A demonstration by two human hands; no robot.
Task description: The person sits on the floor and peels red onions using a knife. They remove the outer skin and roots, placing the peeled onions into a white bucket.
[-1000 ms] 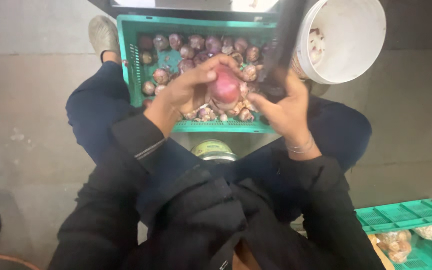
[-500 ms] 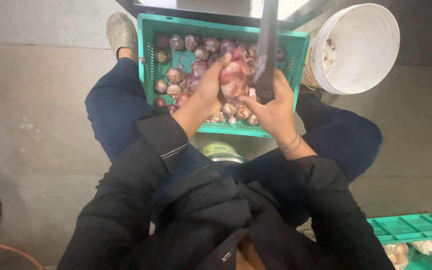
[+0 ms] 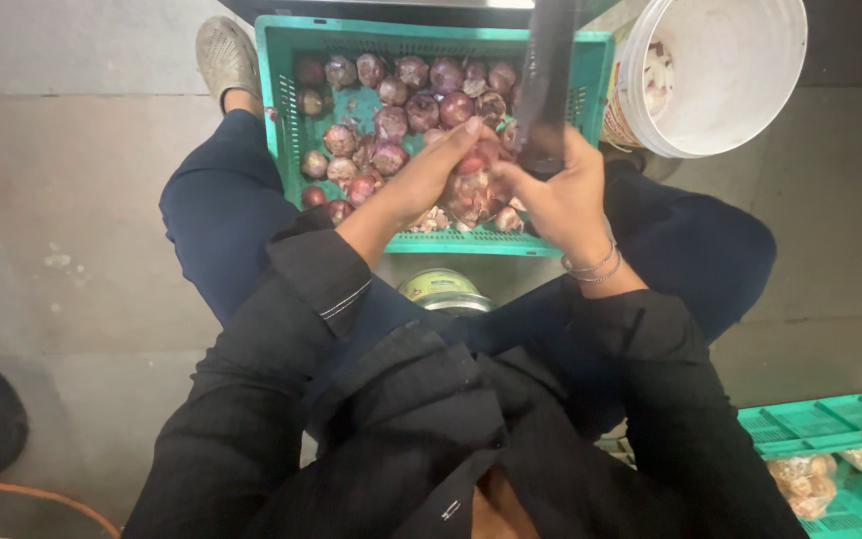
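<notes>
Held a red onion [image 3: 473,185] in the left hand [image 3: 429,180] above the green crate [image 3: 286,110], catching peels; right hand [image 3: 563,195] closed around a dark knife [image 3: 547,80].

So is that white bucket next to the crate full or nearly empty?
Nearly empty: the white bucket shows bare inner wall and bottom, with only a few pale pieces against its left side.

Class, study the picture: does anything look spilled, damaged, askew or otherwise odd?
Nothing stands out. The left hand holds a half-peeled red onion, the right hand grips a dark knife, above the green plastic crate of onions; the white plastic bucket stands beside it.
</notes>
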